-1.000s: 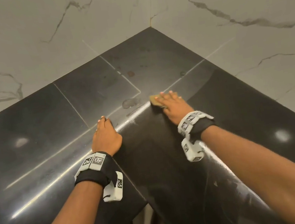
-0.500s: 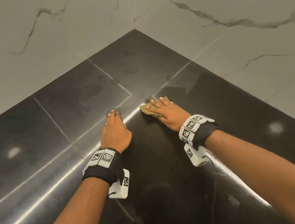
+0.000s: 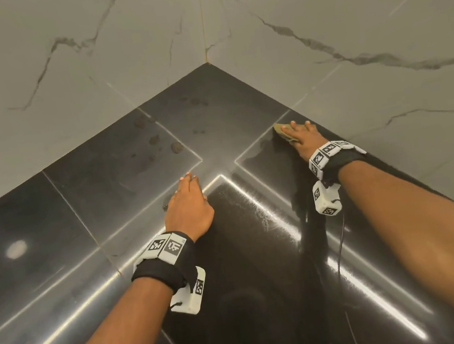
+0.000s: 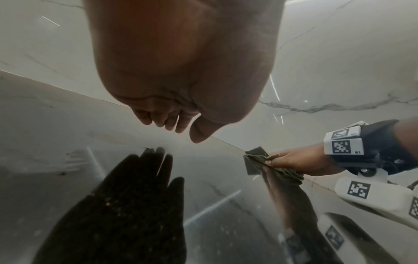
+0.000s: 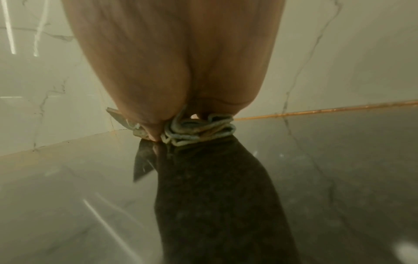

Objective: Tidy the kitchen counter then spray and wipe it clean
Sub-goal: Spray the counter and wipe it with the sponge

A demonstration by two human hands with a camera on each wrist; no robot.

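A glossy black counter (image 3: 105,189) fills a corner between two marble walls. My right hand (image 3: 302,138) presses a folded olive cloth (image 3: 283,132) onto the counter, close to the right wall. Its fingers lie over the cloth, and in the left wrist view the thumb pinches the cloth (image 4: 255,155) at the side of the right hand (image 4: 294,160). The right wrist view shows the cloth (image 5: 199,130) bunched in layers under the palm. My left hand (image 3: 186,203) rests near the middle of the counter and holds nothing. Its fingers (image 4: 167,121) hang relaxed just above their reflection.
Several dried spots (image 3: 177,147) and smears mark the counter toward the back corner (image 3: 207,63). A wet streak (image 3: 261,213) runs along a bright reflection between the hands. The marble wall (image 3: 375,34) stands right beside the cloth. The counter's front edge (image 3: 167,337) lies below my left wrist.
My right hand has slid the cloth rightward, away from the left hand, to the strip beside the right wall. The left hand has stayed about where it was.
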